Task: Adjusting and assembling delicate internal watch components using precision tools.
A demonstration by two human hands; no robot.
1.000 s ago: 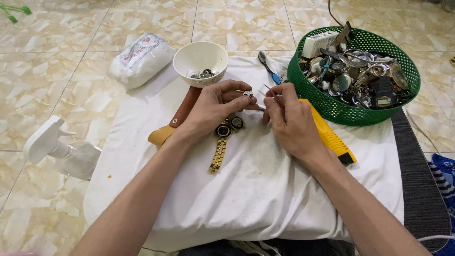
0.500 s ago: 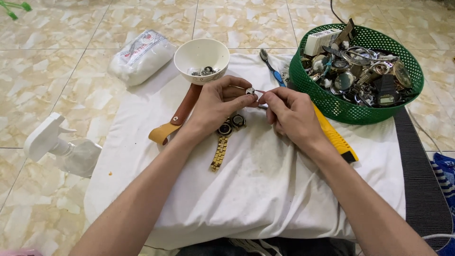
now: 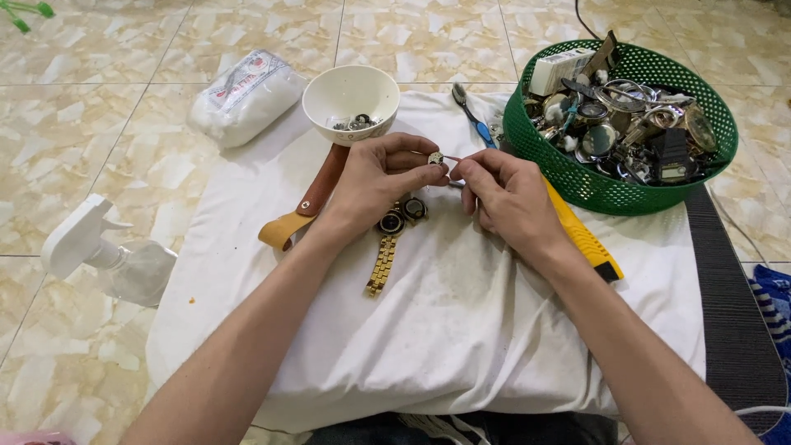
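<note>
Head view, looking down on a white cloth (image 3: 461, 330), soft and creased, spread over a raised pad on a glossy marbled tile floor (image 3: 99, 140). The left hand (image 3: 375, 177) is curled, thumb and forefinger pinched on a small round metal part (image 3: 435, 157) held above the cloth. The right hand (image 3: 511, 198) is just beside it, fingers closed around a thin tool whose tip meets that part; the tool is mostly hidden, so its shape is unclear.

Under the left hand lies a watch (image 3: 389, 239) with a dark round face and a gold linked-metal band, flat on the cloth. To its left a tan leather strap (image 3: 309, 202), smooth and curved, runs up toward a round white bowl (image 3: 350, 95) holding a few small dark pieces.

Beneath the right wrist a long yellow plastic knife handle (image 3: 585, 239) lies slanted. Past it stands a green plastic mesh basket (image 3: 577, 177), round, heaped with watch cases and metal bits. A blue-handled toothbrush (image 3: 471, 115) lies between bowl and basket. On the floor to the left sit a soft white plastic packet (image 3: 247, 95) and a clear spray bottle (image 3: 107, 255) with a white head, on its side.
</note>
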